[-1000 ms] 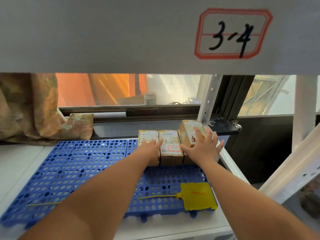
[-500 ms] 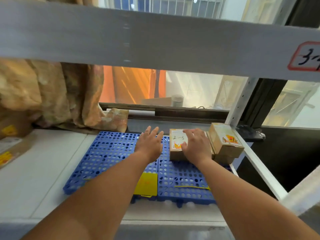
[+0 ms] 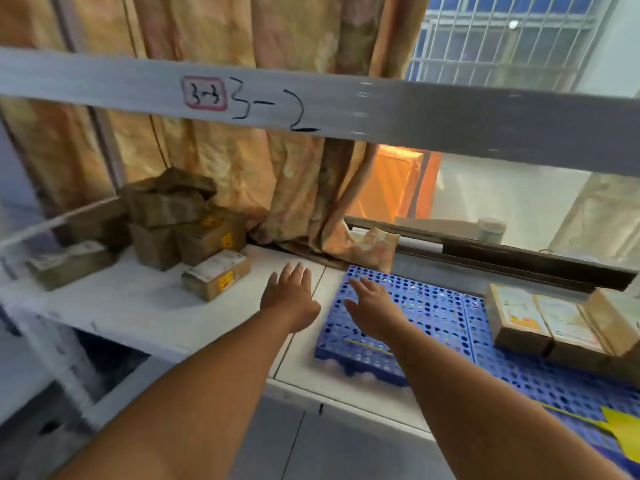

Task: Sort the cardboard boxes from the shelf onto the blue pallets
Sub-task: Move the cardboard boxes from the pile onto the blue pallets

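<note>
1 white shelf (image 3: 138, 306) holds 2 blue pallets (image 3: 433, 306) at 3 o'clock, an unsorted heap (image 3: 166, 209) at 10 o'clock, and 3 boxes (image 3: 547, 323) on the pallets. Left hand (image 3: 294, 299) and right hand (image 3: 375, 306) hover flat, empty; a hasty grab could topple the heap.

We see a white flat shelf board (image 3: 138, 306) beneath our left fingers (image 3: 294, 275). Just left of them a small brown cardboard box (image 3: 216, 275) with a white label and yellow sticker lies flat on it. Farther left, towards the back, stands a heap of brown cardboard boxes (image 3: 166, 216), and a long flat brown box (image 3: 69, 261) lies beyond that, blurred. Under our right fingers (image 3: 363, 285) a blue perforated plastic pallet (image 3: 433, 306) rests on the board, with a second blue pallet (image 3: 554, 375) butted against its right side.
</note>
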{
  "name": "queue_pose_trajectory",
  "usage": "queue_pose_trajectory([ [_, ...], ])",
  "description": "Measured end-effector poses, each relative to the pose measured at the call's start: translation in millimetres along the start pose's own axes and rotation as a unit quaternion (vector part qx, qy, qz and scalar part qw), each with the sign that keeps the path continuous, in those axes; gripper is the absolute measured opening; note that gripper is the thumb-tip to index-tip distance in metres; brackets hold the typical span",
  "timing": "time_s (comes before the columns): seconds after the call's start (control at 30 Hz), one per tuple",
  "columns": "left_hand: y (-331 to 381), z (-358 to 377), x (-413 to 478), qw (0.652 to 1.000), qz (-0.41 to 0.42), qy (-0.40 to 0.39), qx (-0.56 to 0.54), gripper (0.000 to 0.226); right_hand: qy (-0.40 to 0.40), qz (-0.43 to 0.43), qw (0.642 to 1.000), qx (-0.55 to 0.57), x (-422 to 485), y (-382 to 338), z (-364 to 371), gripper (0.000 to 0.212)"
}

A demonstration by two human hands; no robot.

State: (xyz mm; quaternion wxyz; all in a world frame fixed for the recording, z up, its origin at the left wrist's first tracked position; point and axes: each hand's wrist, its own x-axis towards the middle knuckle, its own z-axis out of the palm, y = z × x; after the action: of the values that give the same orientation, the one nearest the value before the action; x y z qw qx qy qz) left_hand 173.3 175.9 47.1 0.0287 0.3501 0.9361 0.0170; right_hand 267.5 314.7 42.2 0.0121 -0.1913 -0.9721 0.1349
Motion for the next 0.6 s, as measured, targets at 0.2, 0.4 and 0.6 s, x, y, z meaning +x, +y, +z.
queue_pose_trajectory([
  [0.2,-102,4,-31,0.996,-0.077,0.021,-0.024,0.063,-0.023,-0.055,0.998,0.027,25,-94,34,0.059],
  [0.4,-171,10,-57,0.990,-0.135,0.027,-0.025,0.063,-0.061,-0.096,0.994,0.006,46,-163,60,0.059],
  [0.6,-222,17,-63,0.982,-0.184,0.000,-0.048,0.064,-0.067,-0.132,0.989,0.001,79,-219,78,0.056],
])
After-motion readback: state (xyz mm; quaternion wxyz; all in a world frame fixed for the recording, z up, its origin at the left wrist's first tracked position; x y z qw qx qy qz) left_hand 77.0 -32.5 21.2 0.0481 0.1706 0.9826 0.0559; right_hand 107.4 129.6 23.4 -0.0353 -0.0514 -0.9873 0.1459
